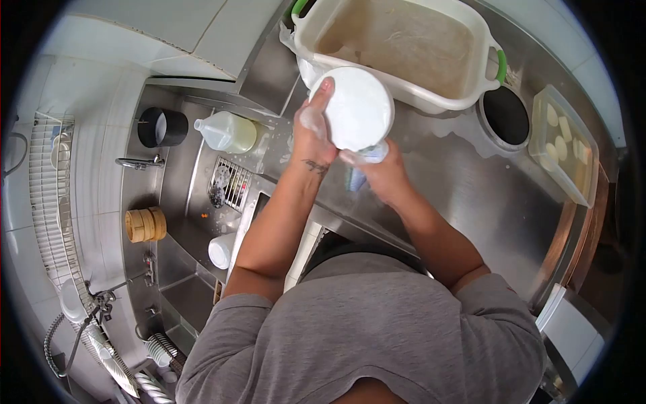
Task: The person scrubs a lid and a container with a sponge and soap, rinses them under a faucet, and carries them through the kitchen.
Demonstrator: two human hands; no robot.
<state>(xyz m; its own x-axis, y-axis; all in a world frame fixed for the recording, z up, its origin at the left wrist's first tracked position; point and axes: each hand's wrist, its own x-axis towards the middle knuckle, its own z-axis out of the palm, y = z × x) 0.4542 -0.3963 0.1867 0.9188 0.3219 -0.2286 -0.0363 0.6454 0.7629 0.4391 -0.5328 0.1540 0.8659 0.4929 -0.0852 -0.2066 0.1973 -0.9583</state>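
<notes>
A round white dish (355, 108) is held up over the steel counter, just in front of a white tub. My left hand (313, 128), with suds on it, grips the dish's left edge, thumb on the white face. My right hand (382, 172) is closed on a wet cloth (356, 178), bluish and whitish, at the dish's lower edge. Part of the cloth hangs below the fingers. Cloudy brownish water (404, 44) fills much of the tub (431, 103), which has green handles.
Right of the tub stand a round dark-topped container (505, 116) and a clear box (565, 145) with pale pieces. A jug (229, 132) of yellowish liquid, a black pot (163, 127), bamboo steamers (145, 225), a faucet (140, 163) and sinks (188, 299) lie left.
</notes>
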